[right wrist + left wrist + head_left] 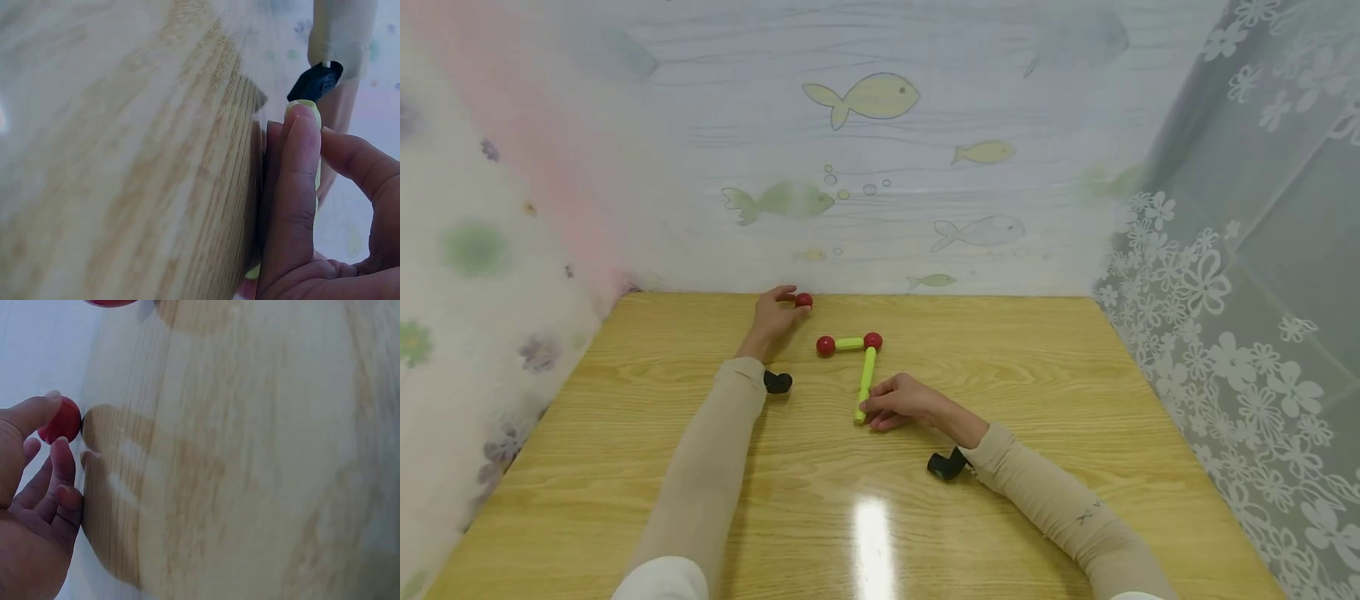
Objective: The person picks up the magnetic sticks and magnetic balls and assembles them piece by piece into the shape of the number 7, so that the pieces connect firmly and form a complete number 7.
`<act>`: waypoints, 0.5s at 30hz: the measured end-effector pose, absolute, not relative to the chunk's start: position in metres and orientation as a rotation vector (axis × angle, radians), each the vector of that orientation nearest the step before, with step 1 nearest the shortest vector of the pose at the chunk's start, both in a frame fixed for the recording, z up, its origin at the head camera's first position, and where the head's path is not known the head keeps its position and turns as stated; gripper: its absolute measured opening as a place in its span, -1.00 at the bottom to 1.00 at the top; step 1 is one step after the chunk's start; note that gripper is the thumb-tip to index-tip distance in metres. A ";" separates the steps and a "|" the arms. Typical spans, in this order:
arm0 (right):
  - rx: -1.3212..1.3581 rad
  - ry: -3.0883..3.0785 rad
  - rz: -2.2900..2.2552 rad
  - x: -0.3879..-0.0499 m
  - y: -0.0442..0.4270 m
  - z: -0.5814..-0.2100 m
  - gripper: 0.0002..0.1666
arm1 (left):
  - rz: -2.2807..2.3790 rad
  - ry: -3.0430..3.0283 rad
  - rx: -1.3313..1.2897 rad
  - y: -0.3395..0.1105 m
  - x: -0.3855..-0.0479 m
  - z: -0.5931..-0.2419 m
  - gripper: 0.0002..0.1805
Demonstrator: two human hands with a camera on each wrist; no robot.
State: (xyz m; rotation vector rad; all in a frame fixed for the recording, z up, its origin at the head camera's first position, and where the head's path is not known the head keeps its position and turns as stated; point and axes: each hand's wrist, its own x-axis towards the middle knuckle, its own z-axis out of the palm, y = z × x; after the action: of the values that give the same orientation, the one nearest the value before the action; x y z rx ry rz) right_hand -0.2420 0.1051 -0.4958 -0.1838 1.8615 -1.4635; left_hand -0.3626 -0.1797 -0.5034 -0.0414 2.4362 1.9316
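Near the table's back edge, my left hand holds a red ball between thumb and fingers. The left wrist view shows the thumb over that ball and a fingertip against its lower side. My right hand pinches the near end of a long yellow-green rod between thumb and fingers, low over the table. The rod's far end meets a second red ball. From there a shorter yellow-green rod runs left to a third red ball, forming a bent chain.
The wooden table ends at a fish-printed curtain behind, with patterned curtains at both sides. Black wrist cameras sit below the left and right wrists. A bright glare lies on the table's front part.
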 end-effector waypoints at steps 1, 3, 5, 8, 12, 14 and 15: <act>-0.186 1.863 -1.462 -0.242 0.105 -0.496 -0.81 | 1.917 2.443 -0.035 -0.179 -0.363 -0.504 -0.32; -0.189 1.865 -1.458 -0.243 0.105 -0.496 -0.80 | 1.863 2.508 -0.009 -0.179 -0.367 -0.509 -0.35; -0.189 1.868 -1.454 -0.244 0.104 -0.495 -0.80 | 1.799 2.567 0.010 -0.178 -0.369 -0.508 -0.40; -0.187 1.872 -1.447 -0.244 0.103 -0.495 -0.80 | 1.689 2.682 0.019 -0.175 -0.370 -0.507 -0.48; -0.182 1.875 -1.442 -0.243 0.104 -0.494 -0.80 | 1.645 2.745 -0.003 -0.173 -0.369 -0.508 -0.52; -0.181 1.875 -1.442 -0.243 0.105 -0.495 -0.80 | 1.654 2.755 -0.001 -0.172 -0.368 -0.510 -0.54; -0.180 1.875 -1.443 -0.242 0.105 -0.495 -0.80 | 1.665 2.752 0.002 -0.172 -0.367 -0.511 -0.55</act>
State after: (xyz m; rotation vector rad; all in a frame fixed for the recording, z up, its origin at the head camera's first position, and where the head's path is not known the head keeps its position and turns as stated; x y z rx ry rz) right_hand -0.2424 0.1052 -0.4949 -0.1800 1.8746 -1.4425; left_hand -0.3672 -0.1724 -0.5108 0.0017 2.7519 1.6651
